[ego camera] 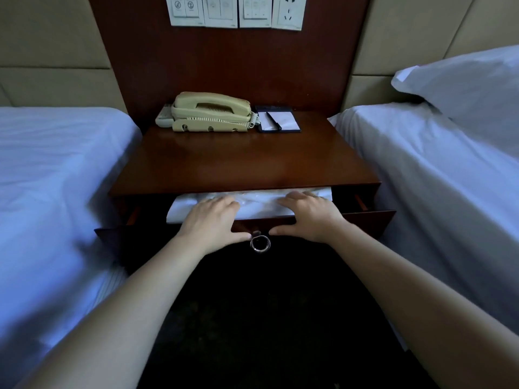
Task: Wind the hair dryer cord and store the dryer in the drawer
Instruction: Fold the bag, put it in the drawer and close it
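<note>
The wooden nightstand's drawer (370, 223) is pulled partly out, with a metal ring handle (260, 244) hanging at the middle of its front. My left hand (209, 220) and my right hand (309, 217) both hold the top edge of the drawer front, one on each side of the ring. Their fingers reach over into the drawer and their thumbs press on the front. Inside lies a white, crinkled plastic-looking wrap (252, 203) under my fingertips. No hair dryer or cord shows; whatever the wrap covers is hidden.
On the nightstand top (238, 161), a beige telephone (210, 112) and a notepad with pen (278, 122) sit at the back. White beds flank it on the left (56, 178) and right (435, 178), the right with a pillow (471, 88). Wall switches and a socket (236, 11) are above.
</note>
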The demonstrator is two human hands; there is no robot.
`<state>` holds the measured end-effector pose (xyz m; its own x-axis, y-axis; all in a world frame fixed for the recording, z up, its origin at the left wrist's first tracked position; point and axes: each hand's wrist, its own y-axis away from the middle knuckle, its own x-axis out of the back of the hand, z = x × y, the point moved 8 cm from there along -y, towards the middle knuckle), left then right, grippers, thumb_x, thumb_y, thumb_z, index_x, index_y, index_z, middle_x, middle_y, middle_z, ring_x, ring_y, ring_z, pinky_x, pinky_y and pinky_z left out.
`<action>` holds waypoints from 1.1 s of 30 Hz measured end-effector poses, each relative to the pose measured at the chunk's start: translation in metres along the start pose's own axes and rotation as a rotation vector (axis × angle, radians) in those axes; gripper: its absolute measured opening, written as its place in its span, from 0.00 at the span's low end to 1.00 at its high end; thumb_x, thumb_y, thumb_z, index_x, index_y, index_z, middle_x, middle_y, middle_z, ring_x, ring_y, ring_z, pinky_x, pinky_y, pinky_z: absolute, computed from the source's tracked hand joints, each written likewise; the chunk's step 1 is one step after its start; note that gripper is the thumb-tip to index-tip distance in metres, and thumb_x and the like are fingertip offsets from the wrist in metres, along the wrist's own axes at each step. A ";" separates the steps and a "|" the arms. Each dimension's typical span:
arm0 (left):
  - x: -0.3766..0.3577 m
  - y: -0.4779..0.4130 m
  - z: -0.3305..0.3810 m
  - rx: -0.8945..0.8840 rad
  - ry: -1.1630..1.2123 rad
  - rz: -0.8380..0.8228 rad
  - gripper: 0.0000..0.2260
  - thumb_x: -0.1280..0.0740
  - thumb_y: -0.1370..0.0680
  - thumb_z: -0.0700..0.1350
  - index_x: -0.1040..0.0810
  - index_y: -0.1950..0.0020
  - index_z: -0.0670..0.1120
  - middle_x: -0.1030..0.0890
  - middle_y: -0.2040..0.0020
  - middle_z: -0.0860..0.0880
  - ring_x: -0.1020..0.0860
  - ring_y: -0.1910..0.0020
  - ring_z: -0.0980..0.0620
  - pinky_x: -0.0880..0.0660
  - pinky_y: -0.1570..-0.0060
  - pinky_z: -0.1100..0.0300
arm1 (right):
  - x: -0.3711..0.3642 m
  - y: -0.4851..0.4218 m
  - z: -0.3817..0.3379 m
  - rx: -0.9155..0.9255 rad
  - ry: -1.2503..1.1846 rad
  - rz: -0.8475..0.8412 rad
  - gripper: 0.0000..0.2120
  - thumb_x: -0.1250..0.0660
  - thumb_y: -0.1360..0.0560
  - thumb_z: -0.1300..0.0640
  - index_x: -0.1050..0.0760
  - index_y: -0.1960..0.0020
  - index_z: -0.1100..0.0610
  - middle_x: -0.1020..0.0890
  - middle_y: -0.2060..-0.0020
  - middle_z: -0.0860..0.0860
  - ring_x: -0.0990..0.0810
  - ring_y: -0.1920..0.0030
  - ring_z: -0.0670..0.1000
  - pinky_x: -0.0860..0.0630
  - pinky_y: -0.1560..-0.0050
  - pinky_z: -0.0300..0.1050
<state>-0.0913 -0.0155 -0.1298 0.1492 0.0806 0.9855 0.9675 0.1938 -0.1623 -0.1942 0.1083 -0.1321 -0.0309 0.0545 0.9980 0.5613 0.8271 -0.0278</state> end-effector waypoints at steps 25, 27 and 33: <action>0.002 -0.039 -0.030 0.126 0.011 0.284 0.33 0.33 0.30 0.63 0.30 0.31 0.45 0.30 0.28 0.46 0.34 0.28 0.46 0.37 0.31 0.48 | 0.021 -0.033 0.023 -0.132 0.098 0.514 0.34 0.32 0.38 0.31 0.27 0.43 0.54 0.22 0.47 0.50 0.26 0.43 0.56 0.33 0.42 0.55; 0.001 -0.038 -0.028 0.147 0.022 0.262 0.33 0.34 0.28 0.62 0.33 0.29 0.46 0.32 0.27 0.47 0.37 0.26 0.48 0.39 0.30 0.51 | 0.023 -0.032 0.021 -0.154 0.084 0.474 0.33 0.32 0.37 0.32 0.28 0.41 0.53 0.23 0.45 0.50 0.27 0.42 0.55 0.34 0.40 0.54; 0.020 -0.037 -0.014 0.173 -0.007 0.110 0.20 0.38 0.21 0.51 0.31 0.32 0.43 0.28 0.31 0.44 0.31 0.31 0.44 0.33 0.36 0.52 | 0.028 -0.023 0.009 -0.172 0.054 0.260 0.28 0.34 0.27 0.43 0.35 0.31 0.54 0.28 0.35 0.51 0.32 0.33 0.56 0.35 0.36 0.53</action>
<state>-0.1209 -0.0349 -0.1033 0.2498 0.1177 0.9611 0.8959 0.3485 -0.2755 -0.2154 0.0954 -0.1043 0.1735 0.2187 0.9602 0.6764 0.6822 -0.2776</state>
